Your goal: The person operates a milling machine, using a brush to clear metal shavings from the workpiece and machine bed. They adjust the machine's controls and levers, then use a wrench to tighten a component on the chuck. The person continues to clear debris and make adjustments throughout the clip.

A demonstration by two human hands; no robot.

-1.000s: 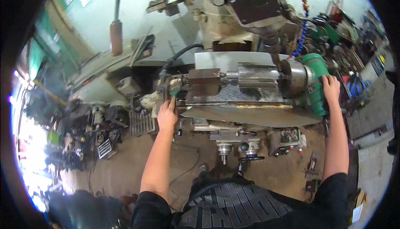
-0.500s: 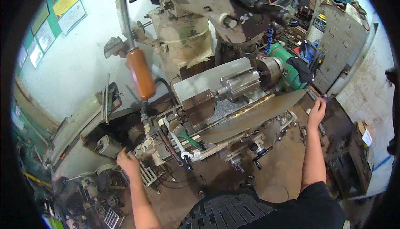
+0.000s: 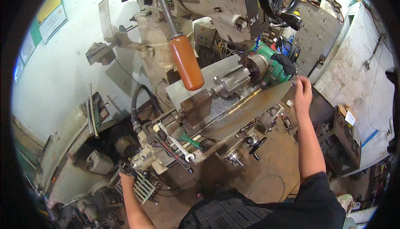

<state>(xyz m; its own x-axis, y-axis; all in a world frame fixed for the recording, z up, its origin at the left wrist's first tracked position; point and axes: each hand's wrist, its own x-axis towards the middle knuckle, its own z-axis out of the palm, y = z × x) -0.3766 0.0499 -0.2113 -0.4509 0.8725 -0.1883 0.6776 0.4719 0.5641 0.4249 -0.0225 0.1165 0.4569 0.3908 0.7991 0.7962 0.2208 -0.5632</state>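
now that the left hand has moved outward to the machine's left end, open room parts it from the right hand, near the green housing; whether either grips anything cannot be told. between lie spanner, brush and curved metal sheet; beyond, the grooved cylinder sits untouched.

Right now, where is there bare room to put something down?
There's bare floor between the black wheel and the right forearm. The brown sheet looks bare too, but might slope. It's crowded where the wrench and green brush lie, and around the left hand.
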